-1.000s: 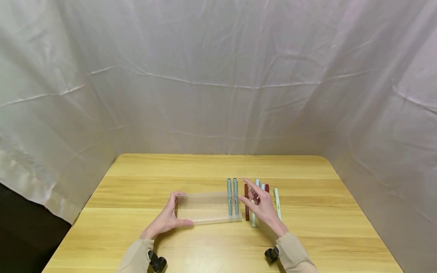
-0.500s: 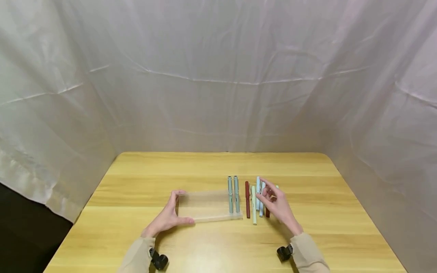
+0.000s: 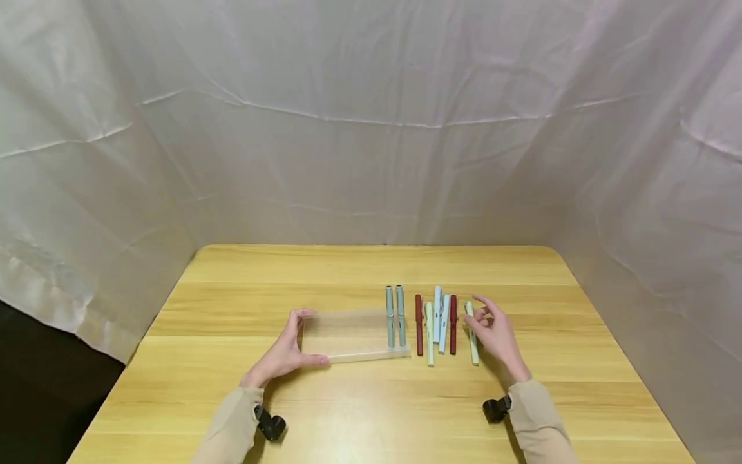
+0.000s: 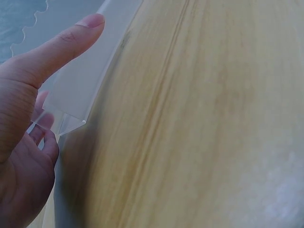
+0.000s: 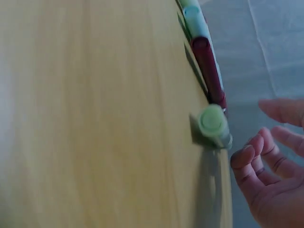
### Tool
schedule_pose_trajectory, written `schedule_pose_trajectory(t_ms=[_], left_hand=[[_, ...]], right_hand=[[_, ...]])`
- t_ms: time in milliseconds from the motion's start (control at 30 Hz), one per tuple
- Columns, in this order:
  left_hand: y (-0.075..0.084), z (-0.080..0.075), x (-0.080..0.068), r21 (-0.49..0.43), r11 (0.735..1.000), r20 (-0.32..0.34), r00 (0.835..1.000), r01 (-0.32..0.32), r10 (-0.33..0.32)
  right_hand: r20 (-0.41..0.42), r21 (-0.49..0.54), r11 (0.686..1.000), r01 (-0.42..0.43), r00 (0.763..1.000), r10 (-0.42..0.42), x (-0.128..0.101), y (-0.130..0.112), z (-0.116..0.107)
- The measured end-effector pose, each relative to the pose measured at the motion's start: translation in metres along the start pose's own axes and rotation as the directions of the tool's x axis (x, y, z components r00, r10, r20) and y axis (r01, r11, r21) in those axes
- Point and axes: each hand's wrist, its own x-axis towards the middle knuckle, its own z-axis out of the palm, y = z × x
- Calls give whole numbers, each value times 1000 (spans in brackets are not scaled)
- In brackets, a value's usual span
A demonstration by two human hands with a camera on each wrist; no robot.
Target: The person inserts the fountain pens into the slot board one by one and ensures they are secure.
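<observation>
A: Hovering just beside the pale green pen (image 3: 471, 333), the right hand (image 3: 496, 336) has its fingers loosely spread and holds nothing; the wrist view shows the pen's (image 5: 212, 124) round cap end close to the fingertips (image 5: 246, 159), with a gap between.

B: And the other hand?

A: The left hand (image 3: 282, 358) grips the left end of the clear plastic tray (image 3: 348, 341), thumb along the near edge and fingers on the far one. Two grey-green pens (image 3: 395, 316) already lie at its right end, side by side.

B: What could go wrong, do you think?

A: The pale green pen lies apart at the right of the row on the wooden table (image 3: 232, 296). It is smooth and round, so a glancing touch could roll it into the dark red pen (image 3: 453, 324) next to it and shift the row. The tray looks light and shallow; if the left hand eased off, a nudge might slide it and let the grey-green pair roll out.

B: The rest of the row?

A: Another dark red pen (image 3: 418, 316), a second pale green one (image 3: 429, 334) and two light blue pens (image 3: 440, 314), all roughly parallel, close together. White sheeting (image 3: 371, 116) hangs behind.
</observation>
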Motion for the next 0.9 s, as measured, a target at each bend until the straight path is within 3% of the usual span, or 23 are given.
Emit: schedule_pose_trajectory(t_ms=[267,900], left_hand=[[1,0,0,-3,1000,2,1000,9,-9],[3,-1,-2,-17,1000,4,1000,18,-18]], right_hand=[[2,-113,992,-51,999,52,4,6,-6],[157,-221,971,-94,979,130,19,14,-6]])
